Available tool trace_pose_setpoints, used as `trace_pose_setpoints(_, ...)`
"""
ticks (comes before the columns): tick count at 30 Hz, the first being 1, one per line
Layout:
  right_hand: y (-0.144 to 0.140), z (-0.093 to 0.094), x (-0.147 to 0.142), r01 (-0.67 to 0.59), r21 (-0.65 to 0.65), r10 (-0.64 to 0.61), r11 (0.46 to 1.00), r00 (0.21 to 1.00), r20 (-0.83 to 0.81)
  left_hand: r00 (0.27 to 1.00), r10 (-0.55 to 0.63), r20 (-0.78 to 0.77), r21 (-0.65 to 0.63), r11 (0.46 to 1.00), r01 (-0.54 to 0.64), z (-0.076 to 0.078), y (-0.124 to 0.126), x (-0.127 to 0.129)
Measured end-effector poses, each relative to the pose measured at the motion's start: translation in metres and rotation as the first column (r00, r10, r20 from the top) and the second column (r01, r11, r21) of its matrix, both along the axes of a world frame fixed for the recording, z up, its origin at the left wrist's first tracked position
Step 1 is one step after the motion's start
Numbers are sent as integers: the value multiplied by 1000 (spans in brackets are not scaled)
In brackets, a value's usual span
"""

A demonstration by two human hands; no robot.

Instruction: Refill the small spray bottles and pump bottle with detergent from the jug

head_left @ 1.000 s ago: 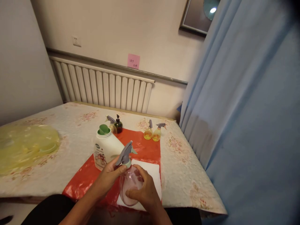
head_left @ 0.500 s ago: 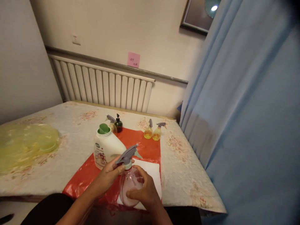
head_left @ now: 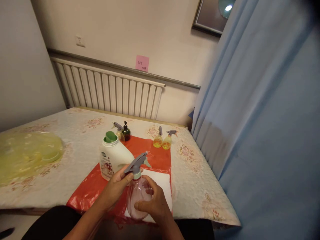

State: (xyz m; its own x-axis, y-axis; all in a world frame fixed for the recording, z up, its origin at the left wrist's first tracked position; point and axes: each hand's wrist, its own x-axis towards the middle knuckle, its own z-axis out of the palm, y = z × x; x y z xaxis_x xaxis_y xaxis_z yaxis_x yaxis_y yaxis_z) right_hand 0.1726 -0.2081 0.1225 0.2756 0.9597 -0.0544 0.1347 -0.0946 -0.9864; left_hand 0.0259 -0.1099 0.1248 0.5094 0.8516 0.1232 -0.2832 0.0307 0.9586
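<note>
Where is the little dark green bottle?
In the head view, the dark green bottle stands at the far edge of the red sheet, left of center, beside a gray-topped spray bottle and just behind the big white jug.

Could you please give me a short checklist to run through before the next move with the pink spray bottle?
1. Right hand wrapped around the pink spray bottle: ok.
2. Left hand grip at the grey trigger head: ok.
3. Head fully tightened: cannot tell.
4. Bottle over the white cloth on the red sheet: ok.
5. White jug upright, green-topped: ok.
6. Liquid in the bottle: cannot tell.
</note>
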Motion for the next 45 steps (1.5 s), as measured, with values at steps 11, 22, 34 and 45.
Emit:
trace_pose_setpoints(11, 1, -1, 0, 14, -6, -14, 1000, 1000, 3, 999, 26, 37, -89, 996, -22, -3, 2, 7)
trace_pose_setpoints(22, 1, -1, 0, 0, 12, 0, 1000, 1000, 1, 998, 63, 17, -85, 995, -61, 1, 0, 8)
trace_pose_setpoints(34, -1, 3, 1, -16, 3, 16, 1000, 1000, -19, 998, 61, 1, -66, 996, -61, -1, 1, 8)
trace_pose_setpoints(45, 3, -6, 3, 15, 5, -15, 1000, 1000, 0, 1000, -20, 3, -54, 998, 21, -3, 5, 7)
